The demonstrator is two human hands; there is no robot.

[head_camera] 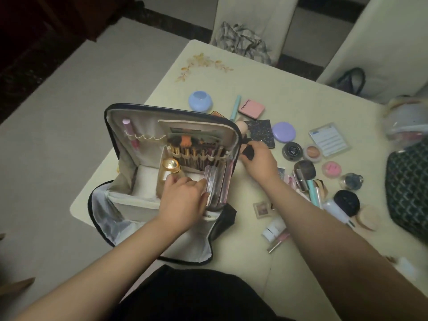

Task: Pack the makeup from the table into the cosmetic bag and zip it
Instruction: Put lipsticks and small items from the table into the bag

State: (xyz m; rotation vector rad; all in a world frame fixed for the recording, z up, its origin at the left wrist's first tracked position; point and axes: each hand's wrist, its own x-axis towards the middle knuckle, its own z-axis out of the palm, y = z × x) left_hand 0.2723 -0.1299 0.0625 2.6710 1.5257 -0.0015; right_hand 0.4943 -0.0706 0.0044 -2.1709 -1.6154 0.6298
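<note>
Head view: the cosmetic bag [129,158] stands open on the pale desk [289,93], lid upright, with makeup brushes [196,151] slotted in elastic loops and a pink tube [130,135] in the lid's side loops. The pink compact [252,109] behind the bag bears lettering too small to read surely; the small black round jar [292,151] shows "50" on its lid. The left hand [183,200] reaches into the bag's main compartment, fingers curled around clear flat cases [214,184] stood on edge, just beside a gold-capped bottle [171,167]. The right hand [260,158] is at the bag's right outer edge, its grip pinching a small black tab [248,152]. The other makeup lies scattered to the right: a lilac compact [283,132], a glittery black palette [260,130], a blue round jar [200,101], a lash tray [328,139].
</note>
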